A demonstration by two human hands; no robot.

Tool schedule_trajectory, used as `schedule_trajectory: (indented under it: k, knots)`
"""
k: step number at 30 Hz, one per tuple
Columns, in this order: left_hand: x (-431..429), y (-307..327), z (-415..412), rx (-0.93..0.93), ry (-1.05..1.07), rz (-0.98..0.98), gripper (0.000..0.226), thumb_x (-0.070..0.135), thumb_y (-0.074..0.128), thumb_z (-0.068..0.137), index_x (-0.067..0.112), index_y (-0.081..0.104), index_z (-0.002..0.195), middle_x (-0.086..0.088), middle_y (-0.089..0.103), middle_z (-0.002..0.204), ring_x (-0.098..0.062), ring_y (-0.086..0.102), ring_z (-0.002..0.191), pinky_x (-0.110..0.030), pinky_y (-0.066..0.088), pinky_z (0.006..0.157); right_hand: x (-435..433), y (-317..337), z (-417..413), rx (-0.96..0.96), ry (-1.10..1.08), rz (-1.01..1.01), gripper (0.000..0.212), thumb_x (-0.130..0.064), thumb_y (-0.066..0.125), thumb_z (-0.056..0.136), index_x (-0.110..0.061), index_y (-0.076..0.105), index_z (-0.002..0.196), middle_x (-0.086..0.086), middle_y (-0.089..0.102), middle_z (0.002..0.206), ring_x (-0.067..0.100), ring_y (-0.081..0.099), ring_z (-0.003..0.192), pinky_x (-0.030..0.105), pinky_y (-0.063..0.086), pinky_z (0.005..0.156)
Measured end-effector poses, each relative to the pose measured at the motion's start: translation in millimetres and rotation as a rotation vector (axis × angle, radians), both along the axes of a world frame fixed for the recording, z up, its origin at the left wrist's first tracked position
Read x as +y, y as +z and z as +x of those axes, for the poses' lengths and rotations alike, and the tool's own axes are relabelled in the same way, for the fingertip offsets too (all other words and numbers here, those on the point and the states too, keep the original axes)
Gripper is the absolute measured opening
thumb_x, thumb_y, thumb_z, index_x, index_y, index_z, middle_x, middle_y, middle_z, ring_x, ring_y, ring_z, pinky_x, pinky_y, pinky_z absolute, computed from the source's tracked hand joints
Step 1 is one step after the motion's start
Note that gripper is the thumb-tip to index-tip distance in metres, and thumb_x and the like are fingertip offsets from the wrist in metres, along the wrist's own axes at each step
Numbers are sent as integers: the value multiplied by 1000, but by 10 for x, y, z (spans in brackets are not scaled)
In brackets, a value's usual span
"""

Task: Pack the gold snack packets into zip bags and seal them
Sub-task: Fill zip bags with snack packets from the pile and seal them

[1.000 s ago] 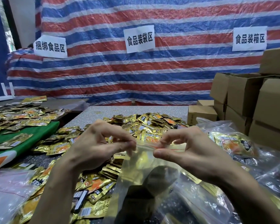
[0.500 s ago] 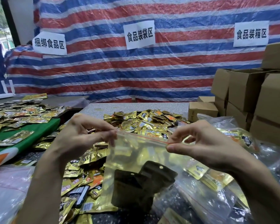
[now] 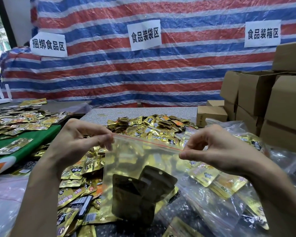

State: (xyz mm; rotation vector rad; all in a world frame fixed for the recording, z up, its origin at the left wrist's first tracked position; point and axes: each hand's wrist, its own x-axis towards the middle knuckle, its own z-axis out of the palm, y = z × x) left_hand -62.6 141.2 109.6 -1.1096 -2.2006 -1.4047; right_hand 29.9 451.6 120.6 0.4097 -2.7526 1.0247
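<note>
The left hand and right hand are each pinched onto an end of the zip bag, held taut at frame centre, probably for sealing; gold snack packets are heaped behind.

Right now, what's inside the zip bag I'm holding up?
Two dark packets with punched holes sit low in the zip bag, overlapping, with gold packets showing at their edges. How many gold ones is unclear, because the dark packets cover them.
</note>
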Motion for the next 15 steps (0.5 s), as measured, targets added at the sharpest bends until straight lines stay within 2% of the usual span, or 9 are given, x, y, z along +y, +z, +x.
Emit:
schedule_trajectory:
  k: [1, 3, 6, 8, 10, 12, 13, 14, 15]
  knots:
    - [6, -2, -5, 0, 9, -14, 2, 25, 79, 80, 24, 79, 77, -5, 74, 70, -23, 69, 68, -35, 57, 64, -12, -4, 2, 1, -15, 24, 26, -39, 76, 82, -17, 73, 68, 8, 70, 72, 25, 63, 69, 41, 50, 65]
    - [55, -21, -22, 36, 48, -29, 21, 9, 72, 85, 27, 78, 76, -4, 73, 68, -14, 66, 61, -23, 52, 58, -42, 1, 18, -6, -49, 57, 30, -42, 78, 79, -16, 74, 66, 6, 70, 68, 23, 63, 65, 40, 51, 60]
    - [207, 0, 14, 52, 100, -32, 28, 2, 68, 89, 21, 74, 70, -2, 71, 64, -10, 59, 55, -20, 46, 53, -79, 34, 54, -60, -83, 69, 43, -54, 83, 64, -12, 75, 69, 6, 71, 69, 17, 63, 59, 35, 51, 55]
    - [351, 10, 64, 63, 115, -50, 26, 4, 66, 90, 20, 72, 71, 1, 70, 65, -9, 60, 56, -25, 47, 55, -123, 20, 77, -98, -94, 42, 66, -68, 80, 51, -20, 74, 96, -5, 74, 88, 4, 67, 77, 24, 57, 63]
    - [512, 22, 142, 96, 103, -85, 21, 12, 67, 92, 21, 71, 73, 6, 70, 66, -13, 63, 60, -30, 49, 58, -223, -32, 79, -116, -82, 41, 106, -72, 80, 46, -30, 48, 137, -17, 63, 121, -3, 60, 103, 16, 53, 80]
    - [653, 24, 227, 152, 79, -117, 18, 26, 65, 90, 21, 72, 75, 10, 68, 65, -14, 62, 61, -28, 47, 56, -365, -119, 48, -164, -43, 78, 120, -62, 87, 54, -36, 22, 151, -16, 52, 138, 2, 51, 119, 16, 44, 89]
    - [704, 17, 253, 172, 76, -137, 18, 29, 64, 89, 22, 72, 76, 11, 68, 65, -13, 61, 60, -29, 46, 55, -423, -178, 8, -197, -14, 112, 113, -53, 89, 61, -34, 24, 151, -11, 53, 139, 6, 52, 120, 22, 47, 92]
    - [745, 6, 269, 188, 80, -157, 17, 29, 64, 90, 22, 73, 78, 12, 67, 65, -11, 61, 60, -29, 45, 55, -466, -236, -39, -215, 28, 143, 93, -43, 88, 70, -29, 36, 147, -6, 58, 135, 11, 57, 117, 31, 50, 95]
    - [777, -8, 280, 202, 92, -176, 15, 27, 65, 92, 23, 72, 80, 13, 66, 65, -9, 60, 60, -29, 44, 55, -507, -285, -77, -228, 58, 160, 65, -32, 83, 79, -23, 52, 135, -1, 65, 124, 16, 62, 110, 40, 52, 94]
